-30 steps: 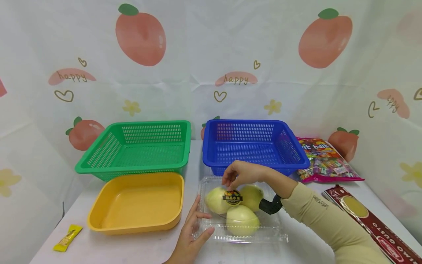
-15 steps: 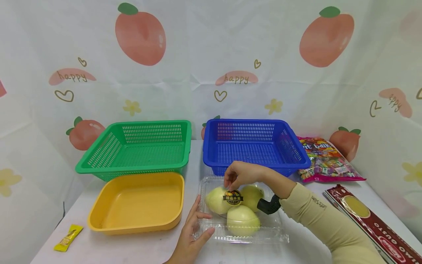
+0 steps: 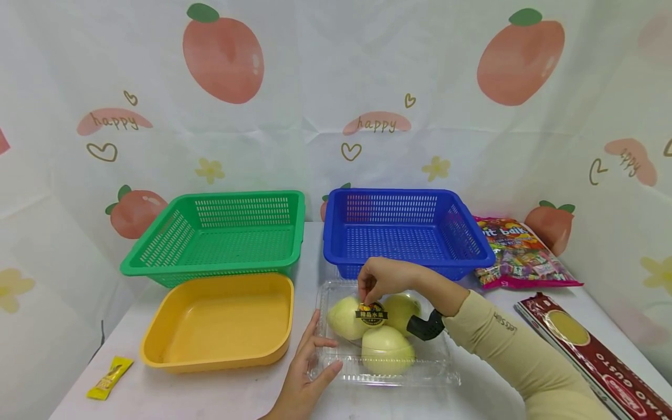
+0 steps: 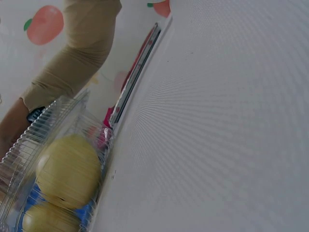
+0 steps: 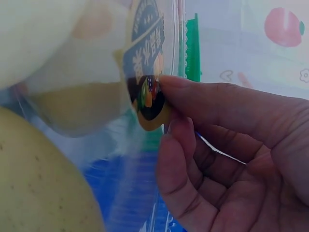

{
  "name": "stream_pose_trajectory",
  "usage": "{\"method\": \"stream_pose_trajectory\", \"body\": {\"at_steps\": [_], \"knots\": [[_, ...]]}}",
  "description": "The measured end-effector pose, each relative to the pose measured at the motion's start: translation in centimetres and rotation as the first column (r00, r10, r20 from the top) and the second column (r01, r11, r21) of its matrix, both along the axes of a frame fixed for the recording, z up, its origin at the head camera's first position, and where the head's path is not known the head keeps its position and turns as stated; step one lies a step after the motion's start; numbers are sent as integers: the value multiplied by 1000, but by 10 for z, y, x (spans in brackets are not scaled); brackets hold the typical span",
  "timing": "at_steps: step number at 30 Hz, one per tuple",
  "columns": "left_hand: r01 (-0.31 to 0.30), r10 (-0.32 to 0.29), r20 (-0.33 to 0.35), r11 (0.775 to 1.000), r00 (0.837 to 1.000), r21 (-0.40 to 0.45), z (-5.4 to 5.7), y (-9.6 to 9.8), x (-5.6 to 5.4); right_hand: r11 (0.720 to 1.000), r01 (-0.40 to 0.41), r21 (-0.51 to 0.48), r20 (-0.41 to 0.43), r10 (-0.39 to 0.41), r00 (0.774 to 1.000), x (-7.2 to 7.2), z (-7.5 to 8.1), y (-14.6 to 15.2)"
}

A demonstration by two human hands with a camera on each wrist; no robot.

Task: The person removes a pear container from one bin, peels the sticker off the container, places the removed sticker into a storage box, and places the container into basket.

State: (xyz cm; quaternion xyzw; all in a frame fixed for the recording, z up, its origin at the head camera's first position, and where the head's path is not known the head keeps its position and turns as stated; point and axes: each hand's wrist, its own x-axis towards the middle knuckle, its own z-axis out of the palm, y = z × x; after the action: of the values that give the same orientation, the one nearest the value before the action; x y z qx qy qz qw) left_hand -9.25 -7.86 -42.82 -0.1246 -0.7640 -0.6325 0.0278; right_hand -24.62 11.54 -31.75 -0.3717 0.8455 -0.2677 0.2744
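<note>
A clear plastic clamshell box (image 3: 430, 361) stands on the table, lid down, with three pale yellow-green melons (image 3: 388, 350) inside. A black and gold fruit sticker (image 3: 371, 315) is on its lid. My right hand (image 3: 385, 277) is over the lid. In the right wrist view, thumb and curled forefinger meet at the edge of the sticker (image 5: 147, 96), the thumb tip on it. My left hand (image 3: 307, 370) rests against the box's left side, fingers extended and spread. In the left wrist view that hand is out of sight; the box (image 4: 53, 125) shows at lower left.
A green basket (image 3: 212, 271) and a blue basket (image 3: 409, 262) stand at the back. Before the green one is a yellow tub (image 3: 215, 367). A small yellow packet (image 3: 110, 378) lies left. A candy bag (image 3: 525, 254) and a dark red package (image 3: 593, 356) lie right.
My right hand has shifted very slightly to the right and down at the sticker. The left hand and the box have stayed in place.
</note>
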Motion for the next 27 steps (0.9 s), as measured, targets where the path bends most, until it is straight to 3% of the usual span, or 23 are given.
{"method": "stream_pose_trajectory", "body": {"at_steps": [14, 27], "knots": [[-5, 5, -16, 1000, 1000, 3, 0, 1, 0, 991, -82, 104, -76, 90, 993, 3, 3, -2], [-6, 7, -27, 1000, 1000, 13, 0, 1, 0, 992, -106, 69, -91, 112, 990, 5, 3, 2]]}}
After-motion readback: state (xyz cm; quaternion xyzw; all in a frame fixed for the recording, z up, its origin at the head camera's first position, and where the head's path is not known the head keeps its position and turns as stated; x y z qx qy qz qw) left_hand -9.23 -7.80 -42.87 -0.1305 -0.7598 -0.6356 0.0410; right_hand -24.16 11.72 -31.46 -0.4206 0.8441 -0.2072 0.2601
